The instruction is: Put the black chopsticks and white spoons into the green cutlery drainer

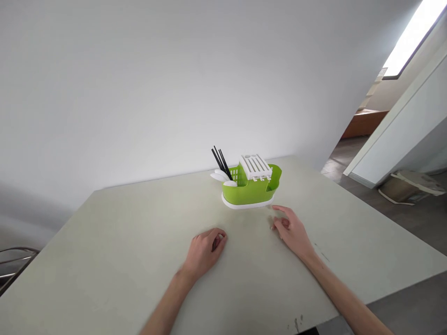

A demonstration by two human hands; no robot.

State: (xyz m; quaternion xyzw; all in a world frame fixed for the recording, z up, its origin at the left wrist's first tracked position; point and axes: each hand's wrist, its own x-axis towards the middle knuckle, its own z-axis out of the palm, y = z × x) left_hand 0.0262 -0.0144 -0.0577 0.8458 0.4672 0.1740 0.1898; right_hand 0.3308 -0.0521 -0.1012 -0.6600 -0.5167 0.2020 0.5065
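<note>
A green cutlery holder (249, 194) with a white base stands on the table against the wall side. Its white slotted top piece (256, 166) covers the middle. Black chopsticks (221, 163) and white spoons (220, 176) lean out of its left compartment. My right hand (290, 231) is just in front of the holder's right end, index finger stretched towards the base and the other fingers partly bent, holding nothing. Whether that fingertip touches the base is unclear. My left hand (206, 251) rests on the table nearer to me, fingers curled to the thumb with no object showing between them.
The pale table (122, 242) borders a grey wall (167, 93) at the back. Dark marks (296, 322) show near its front edge. Beyond its right edge, a bin-like container (410, 186) stands on the floor. Metal bars (16, 260) show at the far left.
</note>
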